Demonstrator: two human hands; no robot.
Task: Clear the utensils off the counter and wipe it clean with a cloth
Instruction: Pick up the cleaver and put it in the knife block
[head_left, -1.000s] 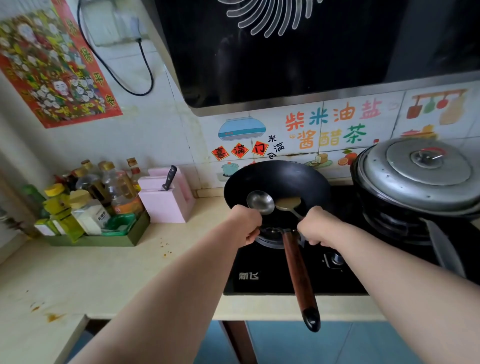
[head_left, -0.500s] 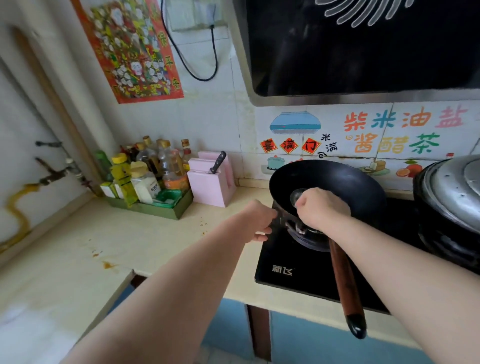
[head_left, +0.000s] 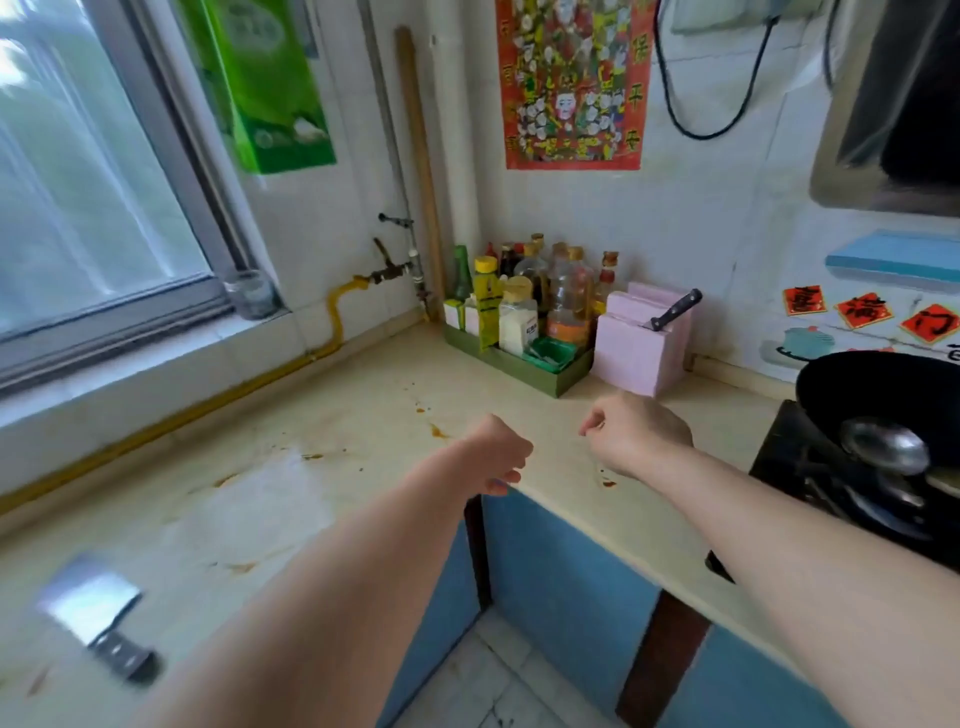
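Note:
The cream counter (head_left: 332, 415) runs in an L along the window and the tiled wall, spotted with orange-brown stains. A cleaver (head_left: 98, 629) with a dark handle lies on it at the near left. A metal ladle (head_left: 883, 449) rests in the black wok (head_left: 878, 395) on the stove at the right edge. My left hand (head_left: 493, 452) hovers over the counter's inner corner with its fingers curled and nothing in it. My right hand (head_left: 636, 431) hangs loosely closed above the counter, left of the stove, also holding nothing.
A green tray of sauce bottles (head_left: 524, 322) and a pink knife block (head_left: 641, 340) with a knife in it stand against the back wall. A glass jar (head_left: 249, 293) sits on the window sill. Blue cabinet doors (head_left: 561, 577) lie below the counter.
Both hands have let go of the ladle and spatula, left them in the wok and moved left over the bare counter. The view has swung left, bringing the window and cleaver in.

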